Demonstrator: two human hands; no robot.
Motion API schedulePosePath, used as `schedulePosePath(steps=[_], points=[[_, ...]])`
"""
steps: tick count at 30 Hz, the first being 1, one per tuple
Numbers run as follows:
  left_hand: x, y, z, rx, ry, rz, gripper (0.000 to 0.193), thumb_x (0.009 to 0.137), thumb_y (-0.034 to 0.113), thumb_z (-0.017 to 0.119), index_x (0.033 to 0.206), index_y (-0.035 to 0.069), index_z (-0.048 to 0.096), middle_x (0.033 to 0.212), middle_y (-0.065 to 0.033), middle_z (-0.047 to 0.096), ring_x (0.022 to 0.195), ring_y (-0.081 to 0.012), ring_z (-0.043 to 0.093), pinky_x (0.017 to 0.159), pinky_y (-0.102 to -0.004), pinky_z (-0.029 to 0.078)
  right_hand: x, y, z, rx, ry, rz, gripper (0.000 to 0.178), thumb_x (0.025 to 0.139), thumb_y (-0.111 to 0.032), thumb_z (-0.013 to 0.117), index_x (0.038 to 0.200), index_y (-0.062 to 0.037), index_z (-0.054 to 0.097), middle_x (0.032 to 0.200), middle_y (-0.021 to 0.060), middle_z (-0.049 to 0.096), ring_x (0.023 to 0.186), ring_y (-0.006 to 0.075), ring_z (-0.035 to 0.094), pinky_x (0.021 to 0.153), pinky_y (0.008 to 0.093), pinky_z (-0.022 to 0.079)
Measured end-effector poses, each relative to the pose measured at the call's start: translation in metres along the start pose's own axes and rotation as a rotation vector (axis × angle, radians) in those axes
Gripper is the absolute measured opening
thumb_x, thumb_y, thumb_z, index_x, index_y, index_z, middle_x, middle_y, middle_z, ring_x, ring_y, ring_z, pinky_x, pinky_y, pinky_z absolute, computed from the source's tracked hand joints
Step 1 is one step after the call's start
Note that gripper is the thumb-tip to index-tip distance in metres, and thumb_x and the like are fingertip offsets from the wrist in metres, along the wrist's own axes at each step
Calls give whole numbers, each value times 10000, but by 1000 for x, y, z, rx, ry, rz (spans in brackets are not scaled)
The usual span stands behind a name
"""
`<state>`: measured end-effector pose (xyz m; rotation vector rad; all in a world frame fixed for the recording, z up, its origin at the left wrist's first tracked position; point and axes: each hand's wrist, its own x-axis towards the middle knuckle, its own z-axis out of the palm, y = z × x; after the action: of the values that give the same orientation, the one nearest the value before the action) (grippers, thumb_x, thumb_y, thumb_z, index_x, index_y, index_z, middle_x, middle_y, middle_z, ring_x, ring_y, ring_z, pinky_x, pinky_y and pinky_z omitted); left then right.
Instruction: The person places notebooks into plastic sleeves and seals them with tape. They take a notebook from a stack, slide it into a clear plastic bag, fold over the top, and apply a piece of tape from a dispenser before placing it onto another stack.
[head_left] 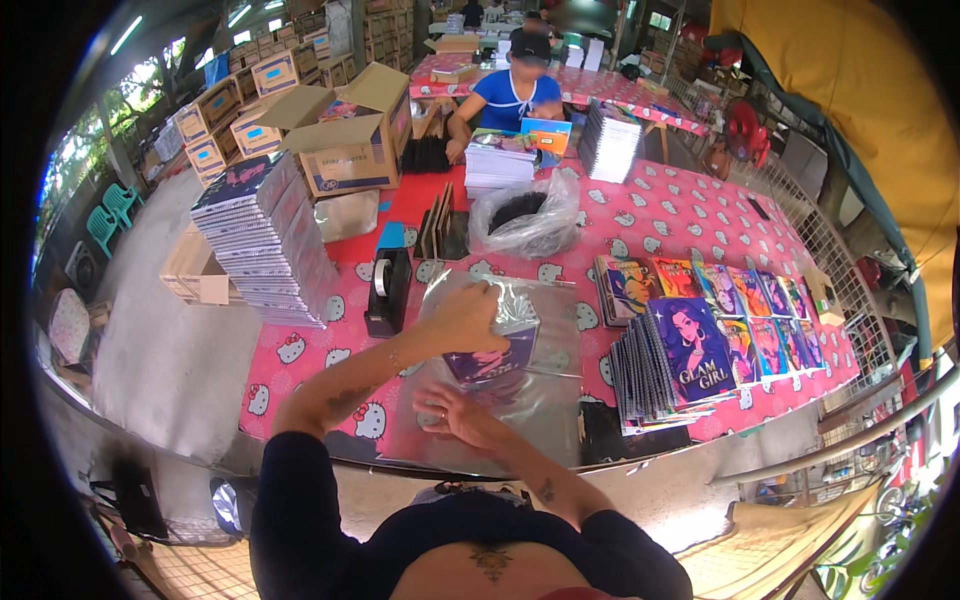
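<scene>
Purple notebook [512, 352]: amid clear plastic sheets [535, 430], on the pink-covered table [680, 225].
Left hand [472, 315]: spread over the notebook; cannot tell whether it grips.
Right hand [455, 412]: loosely curled at the plastic; cannot tell whether it pinches.

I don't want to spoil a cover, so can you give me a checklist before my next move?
1. Left hand over the book: ok.
2. Right hand at the clear plastic: ok, though whether it grips is unclear.
3. Book fully inside plastic: cannot tell, glare and the hands hide it.
4. Tape dispenser upright: ok.
5. Right-side pile squared up: not ok, its edges splay.
</scene>
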<state>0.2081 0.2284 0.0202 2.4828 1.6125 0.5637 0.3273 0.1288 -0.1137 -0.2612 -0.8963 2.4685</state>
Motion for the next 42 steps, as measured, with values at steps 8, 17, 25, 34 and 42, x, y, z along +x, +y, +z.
schedulePosePath(steps=[8,17,25,34,42], points=[[-131,-65,59,-872,301,-305,833,729,263,866,1379,22,404,1266,-140,566,1277,-230,497,1019,-358,432,-19,-94,-116,-270,331,-451,802,772,-224,836,1415,-92,375,1300,91,581,1211,280,549,1000,538,472],[-73,-15,39,-805,481,-213,394,932,250,666,1206,-31,626,1271,-159,618,1165,-223,588,975,-323,454,-28,-176,-63,-962,428,-320,398,913,-208,698,1265,-53,597,1156,36,615,1000,140,587,887,310,478],[-126,-190,41,-536,490,-900,263,933,233,653,1039,-6,681,814,-28,629,767,-115,589,695,-270,488,-34,-197,63,-1745,346,-805,362,841,-276,731,1130,-70,662,1142,116,645,1072,289,605,927,392,448],[-144,-204,98,-1185,750,-851,134,871,176,702,925,53,697,730,-11,623,634,-97,584,536,-275,485,10,-161,82,-2083,189,-414,384,804,-279,742,1126,-84,665,934,71,706,858,281,668,821,423,457],[-131,-170,7,-438,375,-449,210,895,136,696,1038,-14,667,829,-47,668,802,-165,679,676,-314,551,24,-151,85,-2110,235,-494,455,811,-318,720,1168,-44,650,937,120,716,815,299,678,798,438,466]])
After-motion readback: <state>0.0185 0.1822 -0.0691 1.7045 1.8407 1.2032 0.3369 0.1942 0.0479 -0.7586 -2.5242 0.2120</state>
